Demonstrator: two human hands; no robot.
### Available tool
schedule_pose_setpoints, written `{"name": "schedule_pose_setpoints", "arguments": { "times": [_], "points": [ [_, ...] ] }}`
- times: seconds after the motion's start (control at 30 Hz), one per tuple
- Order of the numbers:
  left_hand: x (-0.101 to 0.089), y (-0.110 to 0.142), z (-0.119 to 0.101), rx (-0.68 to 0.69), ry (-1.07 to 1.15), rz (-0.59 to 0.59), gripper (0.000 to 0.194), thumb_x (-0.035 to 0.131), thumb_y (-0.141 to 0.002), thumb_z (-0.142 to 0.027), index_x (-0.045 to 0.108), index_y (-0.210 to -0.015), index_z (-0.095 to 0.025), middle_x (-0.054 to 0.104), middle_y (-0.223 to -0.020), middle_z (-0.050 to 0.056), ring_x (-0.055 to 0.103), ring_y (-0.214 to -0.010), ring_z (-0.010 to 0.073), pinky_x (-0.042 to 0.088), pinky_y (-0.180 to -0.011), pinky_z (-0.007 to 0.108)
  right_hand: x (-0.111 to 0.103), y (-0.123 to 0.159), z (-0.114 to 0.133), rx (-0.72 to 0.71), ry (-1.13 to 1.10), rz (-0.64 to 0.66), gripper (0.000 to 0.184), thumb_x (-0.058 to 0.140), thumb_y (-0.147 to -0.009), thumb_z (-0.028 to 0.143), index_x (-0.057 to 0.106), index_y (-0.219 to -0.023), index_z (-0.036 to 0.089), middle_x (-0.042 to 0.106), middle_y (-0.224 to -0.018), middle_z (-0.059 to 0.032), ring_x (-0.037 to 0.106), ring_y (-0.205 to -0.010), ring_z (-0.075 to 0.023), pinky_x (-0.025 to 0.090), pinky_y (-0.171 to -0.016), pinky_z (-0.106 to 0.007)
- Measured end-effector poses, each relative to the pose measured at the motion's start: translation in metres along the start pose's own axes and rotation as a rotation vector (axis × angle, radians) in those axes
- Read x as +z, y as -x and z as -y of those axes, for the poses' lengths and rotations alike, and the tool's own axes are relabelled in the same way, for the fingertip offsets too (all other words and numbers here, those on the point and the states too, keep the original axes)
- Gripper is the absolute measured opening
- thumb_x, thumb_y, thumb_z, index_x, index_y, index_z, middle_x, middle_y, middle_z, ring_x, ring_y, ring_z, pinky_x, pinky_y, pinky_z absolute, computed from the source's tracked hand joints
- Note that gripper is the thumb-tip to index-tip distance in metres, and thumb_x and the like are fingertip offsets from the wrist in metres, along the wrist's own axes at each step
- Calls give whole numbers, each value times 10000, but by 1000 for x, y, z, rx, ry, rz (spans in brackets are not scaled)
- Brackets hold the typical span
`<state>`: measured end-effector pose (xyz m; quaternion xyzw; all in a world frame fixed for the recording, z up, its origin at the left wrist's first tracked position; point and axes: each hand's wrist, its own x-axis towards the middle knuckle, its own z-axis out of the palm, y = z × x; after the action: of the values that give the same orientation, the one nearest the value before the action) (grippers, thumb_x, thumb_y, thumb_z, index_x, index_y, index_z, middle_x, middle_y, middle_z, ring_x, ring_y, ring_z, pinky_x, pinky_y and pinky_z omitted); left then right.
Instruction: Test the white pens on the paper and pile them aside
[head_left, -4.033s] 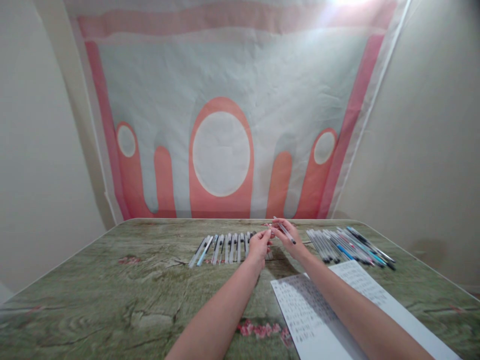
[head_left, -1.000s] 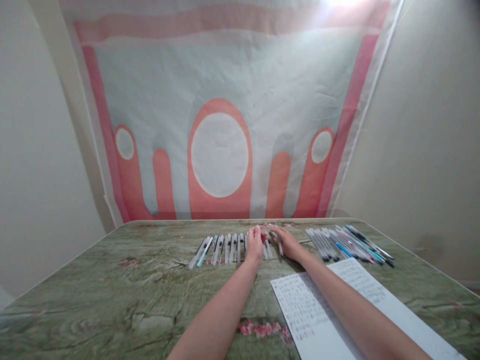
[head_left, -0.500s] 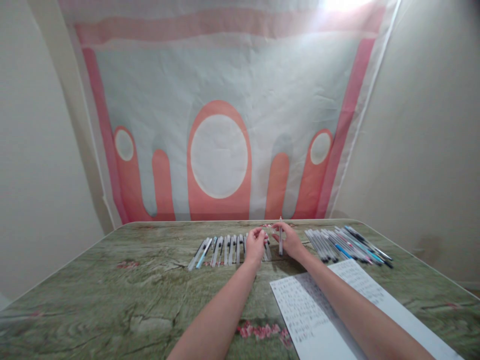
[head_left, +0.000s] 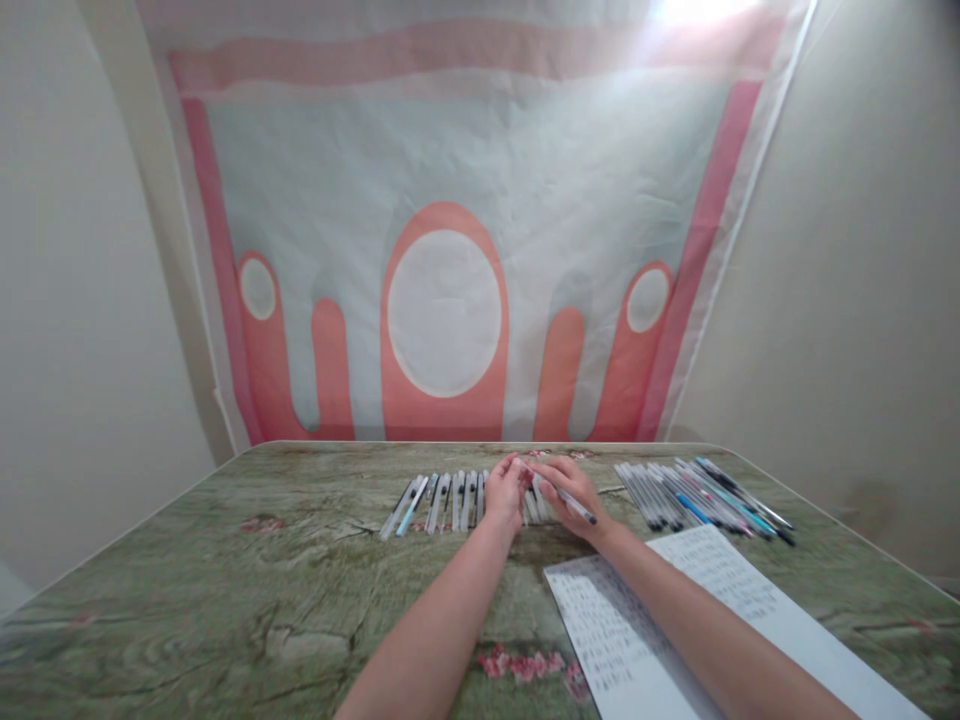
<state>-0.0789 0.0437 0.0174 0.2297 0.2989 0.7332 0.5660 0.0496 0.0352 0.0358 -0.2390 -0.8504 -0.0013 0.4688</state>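
Over the middle of the table, my right hand (head_left: 574,485) is closed around a pen (head_left: 581,510) with a clear barrel and a dark end. The pen slants, its dark end toward me and its other end at the fingertips of my left hand (head_left: 505,492). My left hand is pinched shut there; whatever small thing is between its fingers is hidden. Behind and beside my left hand lies a row of pens (head_left: 454,500), mostly clear-barrelled, with one light blue pen (head_left: 412,507) near its left end. Part of that row is covered by my hands.
To the right lies a looser group of pens (head_left: 660,495), some blue, black and pink. A handwritten sheet of paper (head_left: 739,600) lies under my right forearm. The wood-patterned tabletop (head_left: 225,600) reaches back to a printed cloth (head_left: 442,310) on the wall.
My right hand has moved left and tipped the pen from upright to slanted. Its far end now meets my left fingertips, where before the hands were apart.
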Motion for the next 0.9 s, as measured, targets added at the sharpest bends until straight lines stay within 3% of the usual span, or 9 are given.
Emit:
{"name": "schedule_pose_setpoints", "arguments": {
  "times": [0.3, 0.9],
  "points": [
    [3, 5, -1, 16, -38, 12, 333, 675, -625, -264, 525, -889, -127, 639, -712, 45, 608, -640, 131, 449, -599, 232, 8, 2, 4, -47, -5, -41, 79, 440, -822, 210, 492, -878, 191, 552, -796, -47, 504, -765, -164, 437, -704, -318],
    [3, 2, 6, -18, -63, 45, 260, 631, -644, -254, 544, -854, -127, 615, -665, 21, 575, -579, 102, 421, -539, 197, 9, 6, -9, -111, 27, -29, 141, 450, -842, 204, 548, -941, 190, 608, -873, -76, 563, -845, -180, 474, -720, -335]
  ]
}}
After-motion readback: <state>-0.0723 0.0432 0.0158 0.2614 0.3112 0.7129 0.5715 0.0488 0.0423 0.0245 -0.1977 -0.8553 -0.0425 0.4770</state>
